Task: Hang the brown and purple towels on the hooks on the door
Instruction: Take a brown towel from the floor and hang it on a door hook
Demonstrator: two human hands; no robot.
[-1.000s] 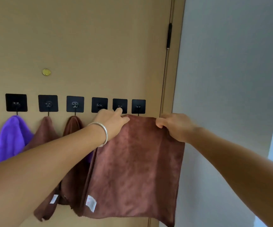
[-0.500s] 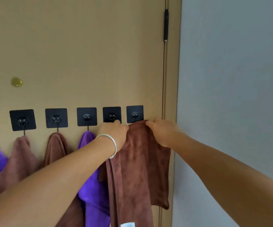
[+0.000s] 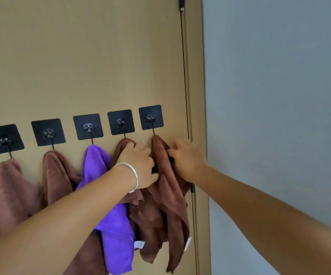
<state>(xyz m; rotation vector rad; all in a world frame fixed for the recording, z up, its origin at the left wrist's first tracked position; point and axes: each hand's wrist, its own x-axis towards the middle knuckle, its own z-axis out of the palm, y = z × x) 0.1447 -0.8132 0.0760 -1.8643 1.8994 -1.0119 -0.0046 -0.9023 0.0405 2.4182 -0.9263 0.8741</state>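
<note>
On the door (image 3: 81, 56), the brown towel (image 3: 166, 195) is hung lengthwise from the rightmost hook (image 3: 151, 118), just above and between both hands, gripped loosely by the left hand (image 3: 138, 165) and pinched by the nearer right hand (image 3: 188, 159).

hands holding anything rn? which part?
Both hands are on the rightmost brown towel, just below its hook. The left hand grips its left fold and the right hand its right edge, near the top.
</note>
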